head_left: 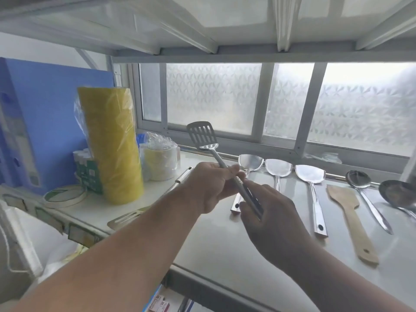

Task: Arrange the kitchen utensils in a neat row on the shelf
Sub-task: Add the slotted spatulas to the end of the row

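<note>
Aloft above the shelf (258,255), a slotted steel spatula (202,134) is gripped mid-handle by the left hand (210,188), while the right hand (273,218) curls round the handle's end. It looks stiff, light and slick, best held at the handle. A row of steel turners (278,167), a wooden spatula (347,216) and ladles (359,179) lies beneath a frosted window (213,97).

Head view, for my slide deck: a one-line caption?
Both hands hold a slotted steel spatula above a shelf's utensil row.
</note>
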Available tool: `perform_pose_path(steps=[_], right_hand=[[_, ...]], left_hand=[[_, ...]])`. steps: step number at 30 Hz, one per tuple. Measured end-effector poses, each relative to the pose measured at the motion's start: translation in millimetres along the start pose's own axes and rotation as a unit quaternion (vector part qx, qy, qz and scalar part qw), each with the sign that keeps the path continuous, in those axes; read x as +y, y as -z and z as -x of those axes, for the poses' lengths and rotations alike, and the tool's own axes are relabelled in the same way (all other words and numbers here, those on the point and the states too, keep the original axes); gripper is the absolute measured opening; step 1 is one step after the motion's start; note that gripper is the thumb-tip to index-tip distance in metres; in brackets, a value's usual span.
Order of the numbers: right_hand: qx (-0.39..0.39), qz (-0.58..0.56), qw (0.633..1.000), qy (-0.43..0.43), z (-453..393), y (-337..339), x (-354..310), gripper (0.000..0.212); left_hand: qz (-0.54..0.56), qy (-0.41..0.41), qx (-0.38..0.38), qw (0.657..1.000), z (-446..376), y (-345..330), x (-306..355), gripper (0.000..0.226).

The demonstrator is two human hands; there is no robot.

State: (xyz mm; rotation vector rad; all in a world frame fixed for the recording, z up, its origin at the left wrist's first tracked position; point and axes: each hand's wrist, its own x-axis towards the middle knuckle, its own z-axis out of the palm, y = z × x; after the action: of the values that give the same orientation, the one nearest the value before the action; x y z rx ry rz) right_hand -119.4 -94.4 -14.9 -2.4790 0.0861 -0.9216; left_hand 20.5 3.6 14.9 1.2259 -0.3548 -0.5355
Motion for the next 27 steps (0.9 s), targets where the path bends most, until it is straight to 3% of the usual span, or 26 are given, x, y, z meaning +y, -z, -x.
perform_pose_path(steps=[5,9,13,17,22,23,27], right_hand=[[-0.048,0.009,0.996,0.069,5,-4,-4,0.038],[-0.031,0.124,0.979,0.158,3,-18,-13,0.036],[-0.047,0.194,0.958,0.205,0,-31,-13,0.033],[-0.099,0.228,0.947,0.203,-7,-39,-19,0.031],[-0.199,0.234,0.938,0.163,-21,-62,-36,0.009],[-0.212,0.242,0.933,0.160,-23,-67,-40,0.014],[-0.249,0.250,0.928,0.116,-29,-76,-55,0.022]], left_hand=[[-0.048,0.055,-0.026,0.997,-17,27,8,0.024],[-0.127,0.090,-0.031,0.987,-23,48,9,0.031],[-0.242,0.072,0.003,0.968,-32,57,3,0.022],[-0.386,0.045,0.025,0.921,-50,66,-3,0.024],[-0.601,0.038,0.030,0.798,-72,65,3,0.031],[-0.619,0.035,0.032,0.784,-77,64,2,0.030],[-0.632,0.031,0.039,0.773,-96,58,3,0.033]])
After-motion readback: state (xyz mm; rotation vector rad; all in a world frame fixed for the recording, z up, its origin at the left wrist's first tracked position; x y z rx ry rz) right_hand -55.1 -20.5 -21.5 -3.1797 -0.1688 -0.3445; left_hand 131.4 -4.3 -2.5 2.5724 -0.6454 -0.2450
